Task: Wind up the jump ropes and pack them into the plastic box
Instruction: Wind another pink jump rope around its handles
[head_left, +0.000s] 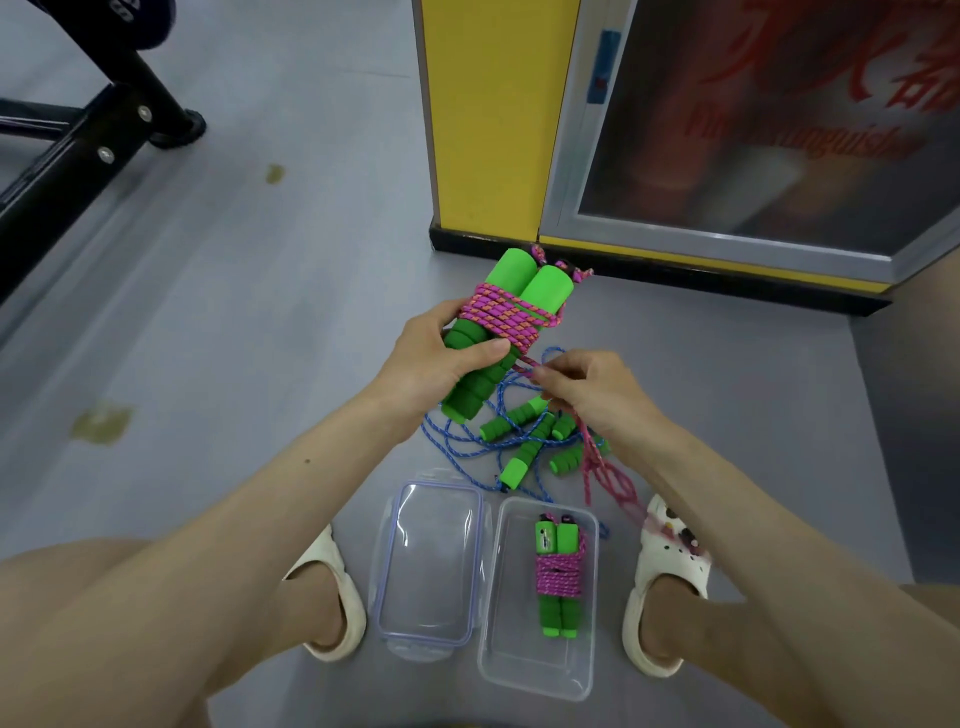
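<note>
Handles (470, 387), gripped by left hand (436, 358), slant up-right; right hand (592, 389) pinches pink rope (498, 312).

Two pink ropes (498, 312), one box (511, 639), one lid (426, 561).

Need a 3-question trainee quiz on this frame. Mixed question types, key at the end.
1. Multiple choice: the left hand grips A) the lid, B) two green handles bound with pink rope, C) a blue rope.
2. True or false: the plastic box already holds one wound rope.
3. Fill in: the right hand pinches the slack of the ____ rope.
Key: 1 B; 2 true; 3 pink.
</note>
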